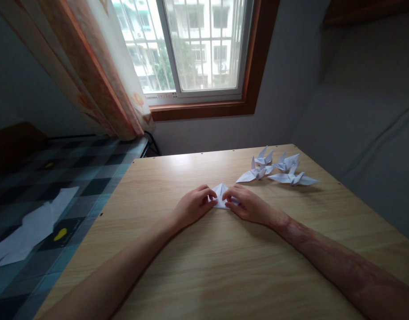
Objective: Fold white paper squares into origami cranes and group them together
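Note:
A small piece of folded white paper [221, 191] lies on the wooden table, its pointed tip facing the window. My left hand [195, 204] grips its left side, with curled fingers and thumb at the edge. On the opposite side my right hand [245, 202] holds the paper the same way, fingers bent over it. Both hands rest low, close to the tabletop. The fingers cover the paper's left and right corners.
Several folded paper cranes [256, 172] stand at the table's far right. The table [178, 275] reaches toward a wall with a window [207, 49]. To the left, white paper sheets [38, 226] lie on a checked bed [101, 166] beside a curtain [101, 66].

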The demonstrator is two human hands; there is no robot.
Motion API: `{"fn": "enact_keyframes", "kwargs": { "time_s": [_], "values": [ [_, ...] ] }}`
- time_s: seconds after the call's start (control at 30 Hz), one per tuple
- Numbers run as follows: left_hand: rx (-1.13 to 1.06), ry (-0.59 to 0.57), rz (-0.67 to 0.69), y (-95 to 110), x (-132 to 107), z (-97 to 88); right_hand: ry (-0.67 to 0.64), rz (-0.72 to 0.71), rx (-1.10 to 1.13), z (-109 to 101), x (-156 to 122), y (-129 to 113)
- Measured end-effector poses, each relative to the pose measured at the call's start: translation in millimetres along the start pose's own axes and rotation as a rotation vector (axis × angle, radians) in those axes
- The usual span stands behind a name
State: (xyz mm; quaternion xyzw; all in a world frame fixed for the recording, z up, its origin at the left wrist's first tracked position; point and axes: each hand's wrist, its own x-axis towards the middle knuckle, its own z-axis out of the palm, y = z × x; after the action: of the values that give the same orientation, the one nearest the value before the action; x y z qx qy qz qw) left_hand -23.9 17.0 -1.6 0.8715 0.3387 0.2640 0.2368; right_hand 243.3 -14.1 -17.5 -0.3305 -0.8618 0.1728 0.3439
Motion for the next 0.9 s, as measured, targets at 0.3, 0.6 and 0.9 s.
{"fn": "enact_keyframes", "kwargs": {
  "time_s": [0.3,0.6,0.9],
  "values": [
    [0.067,-0.127,0.221,-15.8,0.6,-16.7,-0.041,-0.079,-0.041,-3.8,3.6,-1.0],
    [0.196,-0.17,0.347,-17.6,3.6,-28.6,-0.059,-0.097,-0.157,-6.4,2.2,-2.5],
    [0.23,-0.19,0.378,-14.3,3.7,-32.7,-0.058,-0.097,-0.302,-10.0,0.9,-1.6]
  ]
}}
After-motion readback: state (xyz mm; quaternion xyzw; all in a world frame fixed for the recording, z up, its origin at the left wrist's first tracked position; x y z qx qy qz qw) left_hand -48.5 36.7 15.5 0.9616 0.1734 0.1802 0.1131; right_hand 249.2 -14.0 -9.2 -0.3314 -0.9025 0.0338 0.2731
